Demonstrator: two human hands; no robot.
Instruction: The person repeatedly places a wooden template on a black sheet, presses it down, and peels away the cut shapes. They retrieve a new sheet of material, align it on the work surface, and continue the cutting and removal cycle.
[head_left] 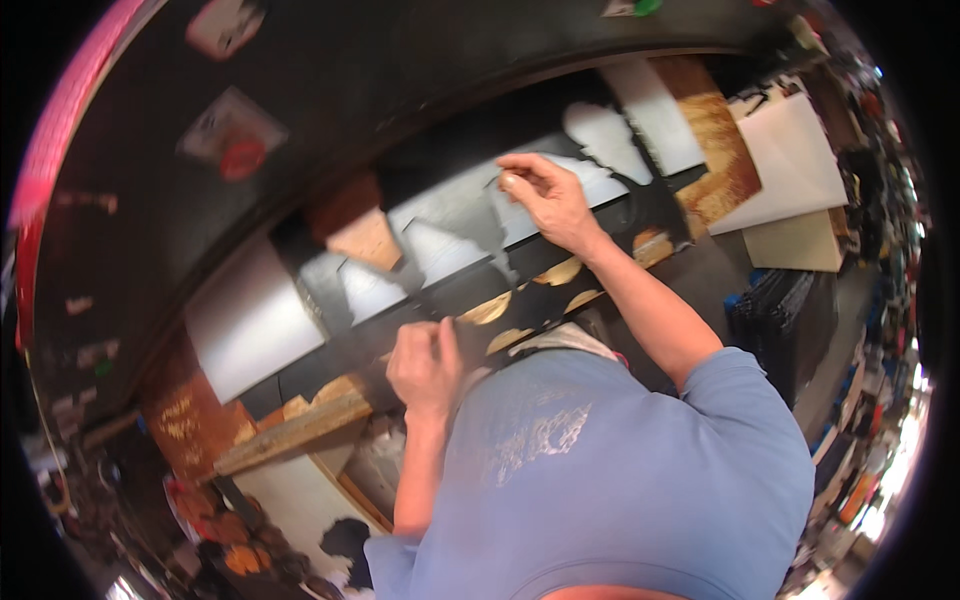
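Over the bench's far part, my right hand (pixel 552 203) is raised with thumb and curled fingers drawn together. Anything pinched between them is too small to make out. Close to my body, my left hand (pixel 425 368) hovers by the bench's near edge. Motion blurs its fingers, and its grip is unclear. Between and beyond the hands lies a long black strip (pixel 455 296) with ragged edges. It partly covers pale silvery sheet surface (pixel 440 248). A tan, flat-sided piece (pixel 368 240) sits on the bench, left of my right hand.
A smooth whitish panel (pixel 255 320) covers the bench's left part; worn brown wood (pixel 712 130) shows at its right end. A dark overhead panel (pixel 330 90) spans the far side. White sheets (pixel 795 165) and a stack of black material (pixel 785 315) stand at right.
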